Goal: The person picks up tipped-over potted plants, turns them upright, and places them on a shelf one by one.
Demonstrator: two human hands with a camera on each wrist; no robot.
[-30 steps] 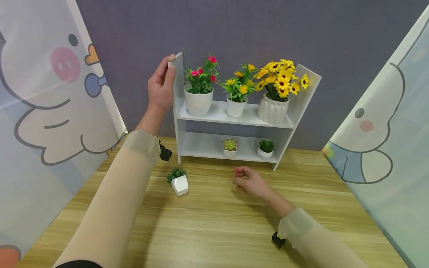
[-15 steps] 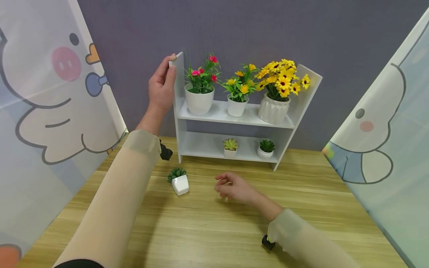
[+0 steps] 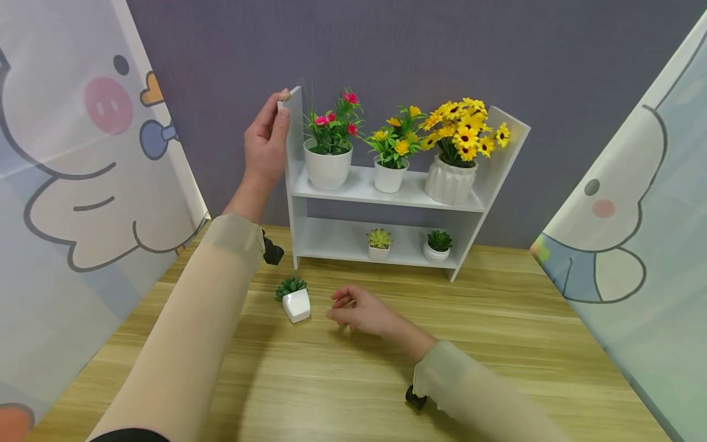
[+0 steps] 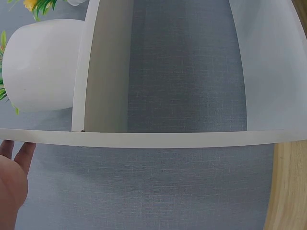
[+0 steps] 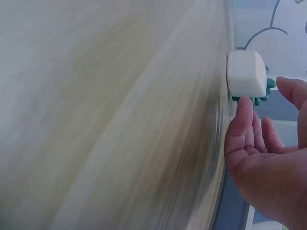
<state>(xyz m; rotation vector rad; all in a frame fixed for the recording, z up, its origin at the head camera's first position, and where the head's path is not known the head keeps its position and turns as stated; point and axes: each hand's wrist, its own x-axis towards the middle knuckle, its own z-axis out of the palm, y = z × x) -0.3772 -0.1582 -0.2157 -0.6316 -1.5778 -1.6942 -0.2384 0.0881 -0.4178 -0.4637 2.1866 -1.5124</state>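
My left hand [image 3: 265, 144] pinches the upper end of the left side panel of a white two-tier shelf [image 3: 381, 195], thumb at the front edge; in the left wrist view its fingertips [image 4: 25, 154] meet the panel. A small green succulent in a white square pot [image 3: 297, 305] lies tipped on its side on the wooden table [image 3: 331, 380], in front of the shelf's left foot. Just right of it is my right hand [image 3: 361, 312], fingers loosely bent with nothing between them. The right wrist view has the pot [image 5: 246, 74] beyond the spread thumb and fingers.
On the upper tier stand a pink-flowered pot [image 3: 328, 162], a small yellow-flowered pot [image 3: 389, 176] and a ribbed sunflower pot [image 3: 450, 180]. Two small succulents, one pale [image 3: 378, 244] and one dark [image 3: 438, 245], sit below. A grey wall [image 3: 397, 49] rises behind.
My right hand has swept left across the table, from in front of the pale succulent to beside the tipped pot. The left hand, shelf and plants have stayed put.
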